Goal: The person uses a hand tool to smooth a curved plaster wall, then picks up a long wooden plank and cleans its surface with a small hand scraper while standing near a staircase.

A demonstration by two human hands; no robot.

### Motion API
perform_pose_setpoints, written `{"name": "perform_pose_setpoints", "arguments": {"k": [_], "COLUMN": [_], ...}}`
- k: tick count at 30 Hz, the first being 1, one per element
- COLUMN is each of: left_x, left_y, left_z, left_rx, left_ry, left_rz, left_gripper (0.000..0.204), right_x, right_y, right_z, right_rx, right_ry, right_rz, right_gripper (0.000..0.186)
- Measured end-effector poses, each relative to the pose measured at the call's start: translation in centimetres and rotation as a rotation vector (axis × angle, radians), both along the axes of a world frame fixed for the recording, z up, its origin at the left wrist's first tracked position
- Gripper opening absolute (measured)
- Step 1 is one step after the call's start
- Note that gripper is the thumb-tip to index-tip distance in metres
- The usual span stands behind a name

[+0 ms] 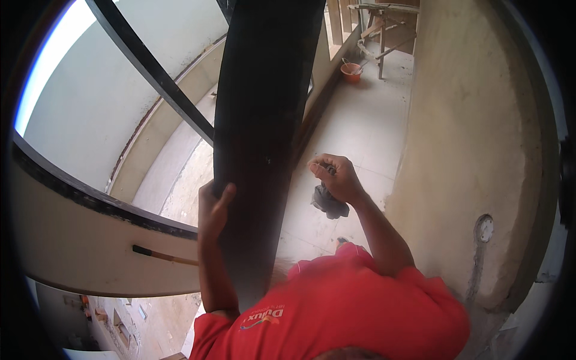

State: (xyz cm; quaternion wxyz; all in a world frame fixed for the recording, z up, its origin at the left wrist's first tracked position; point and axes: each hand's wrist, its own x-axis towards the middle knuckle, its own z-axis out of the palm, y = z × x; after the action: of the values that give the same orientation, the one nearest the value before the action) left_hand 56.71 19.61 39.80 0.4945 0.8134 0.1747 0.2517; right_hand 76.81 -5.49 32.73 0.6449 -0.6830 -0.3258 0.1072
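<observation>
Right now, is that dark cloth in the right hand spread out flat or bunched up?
Bunched up. The dark cloth hangs crumpled below the closed right hand, not spread on the black post.

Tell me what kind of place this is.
Likely a balcony on a building site: bare plaster wall, an orange bucket by a rough wooden trestle, and a black rail post that the left hand holds.

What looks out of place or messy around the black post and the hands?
Nothing near the hands. The left hand grips the black post; the right hand holds a dark rag. Farther off, an orange bucket sits on the dusty floor, and the wall plaster is rough and patchy.
</observation>
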Motion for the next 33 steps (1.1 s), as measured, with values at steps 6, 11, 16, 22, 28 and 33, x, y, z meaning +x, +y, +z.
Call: {"name": "perform_pose_setpoints", "arguments": {"k": [6, 11, 16, 22, 28, 33], "left_x": [6.7, 10.5, 15.5, 19.6, 23.2, 25.3], "left_y": [3.2, 6.9, 9.4, 11.3, 10.7, 9.6], "left_z": [-0.5, -2.3, -5.0, -7.6, -10.2, -11.9], "left_rx": [-0.153, -0.11, -0.075, 0.073, 0.141, 0.29], "left_ry": [0.02, 0.038, 0.119, 0.101, 0.098, 0.108], "left_rz": [0.004, 0.105, 0.175, 0.212, 0.223, 0.262], "left_gripper": [0.041, 0.037, 0.031, 0.025, 0.018, 0.017], "right_x": [6.8, 10.2, 14.2, 18.2, 23.4, 26.1], "right_y": [9.3, 12.8, 18.2, 22.3, 23.4, 24.1], "right_z": [-1.0, 0.6, 1.5, 0.5, -3.6, -4.6], "right_rx": [0.291, 0.142, -0.174, -0.316, -0.408, -0.311], "right_ry": [-0.009, -0.463, -0.439, -0.331, -0.217, -0.156], "right_rz": [-0.068, -0.107, 0.075, 0.079, 0.168, 0.229], "right_gripper": [0.024, 0.028, 0.037, 0.032, 0.025, 0.021]}}
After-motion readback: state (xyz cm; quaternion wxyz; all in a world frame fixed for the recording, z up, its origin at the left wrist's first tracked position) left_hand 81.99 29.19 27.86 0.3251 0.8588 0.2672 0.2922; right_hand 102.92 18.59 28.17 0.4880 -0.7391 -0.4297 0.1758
